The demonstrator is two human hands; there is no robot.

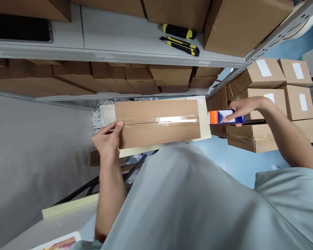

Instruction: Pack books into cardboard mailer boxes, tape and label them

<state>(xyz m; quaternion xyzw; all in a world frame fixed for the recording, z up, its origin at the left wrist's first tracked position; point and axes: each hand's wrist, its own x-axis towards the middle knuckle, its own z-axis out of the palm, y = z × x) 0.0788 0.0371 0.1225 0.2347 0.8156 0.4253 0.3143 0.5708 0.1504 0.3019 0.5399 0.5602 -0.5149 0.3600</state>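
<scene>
A long brown cardboard box (156, 133) lies on a pale cream board (205, 119) in front of me. Shiny clear tape (172, 119) runs along its middle seam. At the box's left end, my left hand (106, 137) grips the edge, thumb on top beside the seam and fingers partly hidden. To the right, my right hand (241, 108) is closed round a slim orange, white and blue item (224, 116) that looks like a small carton. Its orange end is close to the board's right edge; whether they touch I cannot tell.
Two yellow-and-black utility knives (181, 45) lie on the grey shelf (120, 31) above, among cardboard boxes. More boxes fill the lower shelf. Labelled cartons (266, 104) are stacked at right beyond the metal upright (266, 45). A grey wall (41, 149) stands at left.
</scene>
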